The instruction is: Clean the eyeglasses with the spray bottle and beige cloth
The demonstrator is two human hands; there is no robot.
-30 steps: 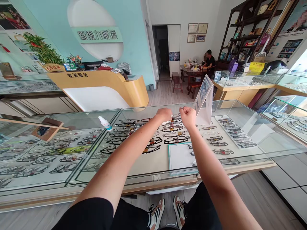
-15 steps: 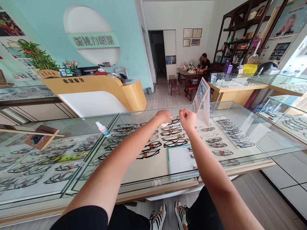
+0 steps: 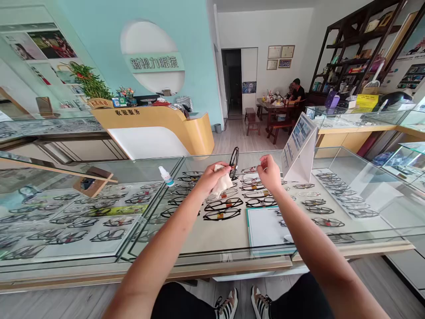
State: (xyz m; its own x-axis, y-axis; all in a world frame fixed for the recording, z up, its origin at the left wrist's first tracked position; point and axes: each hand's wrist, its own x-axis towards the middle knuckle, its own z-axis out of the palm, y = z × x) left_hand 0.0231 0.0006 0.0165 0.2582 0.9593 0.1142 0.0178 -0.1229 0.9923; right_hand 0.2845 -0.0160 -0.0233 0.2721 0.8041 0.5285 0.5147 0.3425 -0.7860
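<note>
Left hand (image 3: 211,178) has moved away from the right hand (image 3: 270,173). Its fingers are closed on crumpled white cloth (image 3: 223,183) and, just beyond, dark thin-rimmed glasses (image 3: 235,158), long axis nearly upright, between both hands, toward the far edge of the glass case (image 3: 199,241). Right fingers curl; what they hold, I cannot tell.

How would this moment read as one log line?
left hand: holds glasses and cloth | right hand: curled, apart from glasses | bottle: on glass counter

Left hand (image 3: 212,176): holds dark glasses (image 3: 234,158), pale cloth (image 3: 223,185)
Right hand (image 3: 270,173): curled, near the glasses
Spray bottle (image 3: 166,176): on worktop (image 3: 209,237)
</note>
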